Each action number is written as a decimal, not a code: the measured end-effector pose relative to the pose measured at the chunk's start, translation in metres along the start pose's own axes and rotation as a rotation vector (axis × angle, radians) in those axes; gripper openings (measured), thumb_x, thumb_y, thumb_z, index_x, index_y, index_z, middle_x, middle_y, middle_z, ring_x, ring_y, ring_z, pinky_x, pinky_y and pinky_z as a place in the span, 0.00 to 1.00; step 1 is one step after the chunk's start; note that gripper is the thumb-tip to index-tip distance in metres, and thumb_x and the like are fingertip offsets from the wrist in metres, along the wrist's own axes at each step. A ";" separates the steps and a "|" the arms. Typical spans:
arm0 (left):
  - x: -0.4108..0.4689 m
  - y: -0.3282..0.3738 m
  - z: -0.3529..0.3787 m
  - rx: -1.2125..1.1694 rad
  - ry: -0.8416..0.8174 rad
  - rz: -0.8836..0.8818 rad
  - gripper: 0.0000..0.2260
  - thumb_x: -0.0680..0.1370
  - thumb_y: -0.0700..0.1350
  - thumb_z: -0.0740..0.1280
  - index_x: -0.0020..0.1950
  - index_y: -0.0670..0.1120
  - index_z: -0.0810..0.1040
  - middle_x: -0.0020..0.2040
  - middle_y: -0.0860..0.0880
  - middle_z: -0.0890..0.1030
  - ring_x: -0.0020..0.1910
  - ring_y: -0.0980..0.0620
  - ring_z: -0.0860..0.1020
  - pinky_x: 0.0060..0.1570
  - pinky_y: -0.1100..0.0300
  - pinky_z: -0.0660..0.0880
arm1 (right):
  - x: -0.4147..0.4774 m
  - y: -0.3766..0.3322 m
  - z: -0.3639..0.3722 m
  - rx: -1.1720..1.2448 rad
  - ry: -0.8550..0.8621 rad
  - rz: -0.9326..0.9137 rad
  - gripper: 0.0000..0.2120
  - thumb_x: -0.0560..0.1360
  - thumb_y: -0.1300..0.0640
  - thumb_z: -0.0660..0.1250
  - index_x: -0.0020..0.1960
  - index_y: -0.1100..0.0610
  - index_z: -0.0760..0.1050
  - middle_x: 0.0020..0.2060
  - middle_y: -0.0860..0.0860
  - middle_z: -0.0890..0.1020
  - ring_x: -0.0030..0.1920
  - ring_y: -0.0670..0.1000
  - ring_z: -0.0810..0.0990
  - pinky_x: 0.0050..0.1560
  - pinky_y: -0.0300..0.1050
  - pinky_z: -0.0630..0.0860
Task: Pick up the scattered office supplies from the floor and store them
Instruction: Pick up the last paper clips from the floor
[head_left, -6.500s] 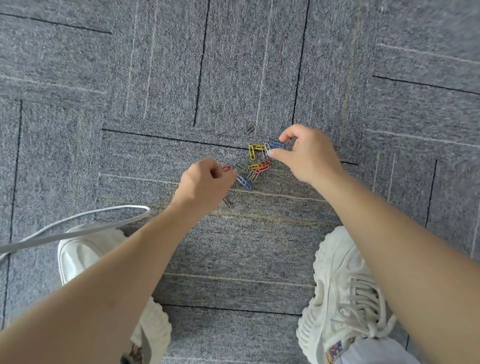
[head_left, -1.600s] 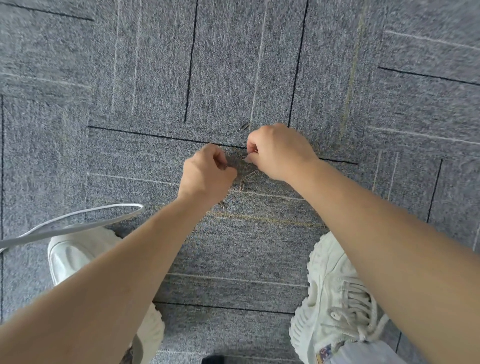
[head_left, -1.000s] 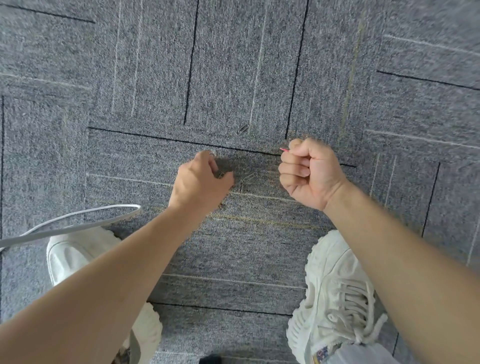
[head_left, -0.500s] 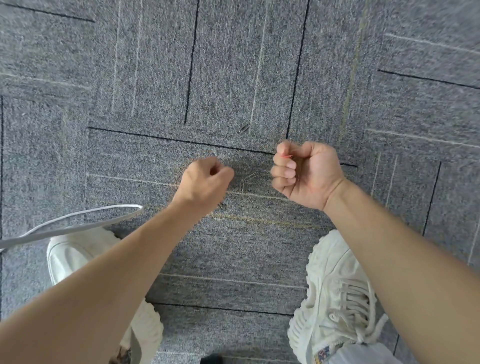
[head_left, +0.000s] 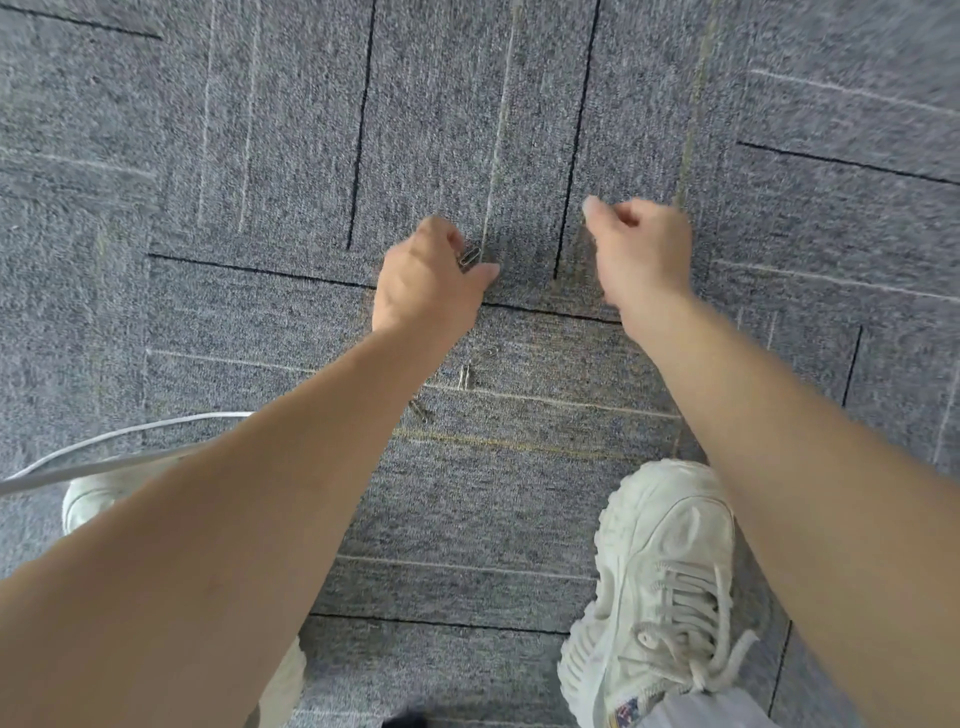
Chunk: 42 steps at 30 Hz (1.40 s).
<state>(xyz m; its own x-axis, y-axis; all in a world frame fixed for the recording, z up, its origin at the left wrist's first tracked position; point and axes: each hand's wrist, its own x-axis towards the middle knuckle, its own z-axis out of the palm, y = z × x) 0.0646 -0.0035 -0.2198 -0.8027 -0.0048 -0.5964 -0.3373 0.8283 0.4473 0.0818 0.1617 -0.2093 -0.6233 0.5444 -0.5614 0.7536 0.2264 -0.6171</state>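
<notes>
Four silver paper clips can be counted in the head view, the only view there is. One of them, the pinched clip (head_left: 469, 257), sits between the forefinger and the thumb of the left hand (head_left: 426, 280), which curl round it from both sides; whether it has left the carpet (head_left: 260, 156) or only lies under the fingers, one cannot tell. The right hand (head_left: 644, 249) hangs to the right of this pinch, apart from it and at about the same reach. Its fingers are curled inward and its thumb points toward the pinch, but the hand is blurred and the palm is hidden; one cannot tell if it closes on something or on nothing. The loose clips (head_left: 464, 375), three in number, lie on the carpet on the near side of the pinch, toward the person, just beside the left wrist and forearm; two are close together, and the third is a little nearer to the body, at the edge of the forearm. Farther back from the pinch stand the left shoe (head_left: 88, 499) and the right shoe (head_left: 670, 571); a white cable (head_left: 78, 472) runs off to the left behind the left forearm.

As a judgement, the task is in its gathering part: one clip is between the fingers and three wait on the floor. No box or tray for storing is in view, so the storing step seems not yet begun.
</notes>
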 end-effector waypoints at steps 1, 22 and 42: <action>0.001 0.003 0.001 0.021 0.016 0.000 0.17 0.75 0.55 0.71 0.59 0.48 0.73 0.42 0.52 0.75 0.34 0.57 0.74 0.29 0.65 0.67 | 0.008 -0.001 0.003 -0.122 0.044 -0.059 0.12 0.78 0.49 0.67 0.42 0.57 0.75 0.29 0.47 0.74 0.28 0.47 0.71 0.30 0.41 0.68; -0.048 -0.037 0.000 -1.719 -0.471 -0.556 0.04 0.67 0.38 0.56 0.37 0.44 0.68 0.35 0.45 0.73 0.31 0.51 0.71 0.28 0.60 0.75 | 0.027 -0.008 0.010 -0.216 0.066 0.043 0.15 0.70 0.48 0.78 0.36 0.55 0.76 0.32 0.47 0.80 0.33 0.47 0.79 0.33 0.38 0.73; -0.056 -0.083 -0.024 0.347 -0.385 0.281 0.15 0.76 0.52 0.70 0.60 0.52 0.71 0.38 0.50 0.77 0.30 0.53 0.75 0.31 0.61 0.78 | -0.046 0.018 0.018 0.499 -0.788 0.254 0.16 0.77 0.57 0.65 0.32 0.53 0.66 0.28 0.47 0.67 0.27 0.46 0.65 0.24 0.38 0.60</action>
<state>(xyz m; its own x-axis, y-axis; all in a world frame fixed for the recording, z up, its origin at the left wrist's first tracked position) 0.1256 -0.0850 -0.2072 -0.5801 0.3916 -0.7143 0.0958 0.9036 0.4176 0.1202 0.1264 -0.2050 -0.5521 -0.2096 -0.8070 0.8232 -0.2912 -0.4875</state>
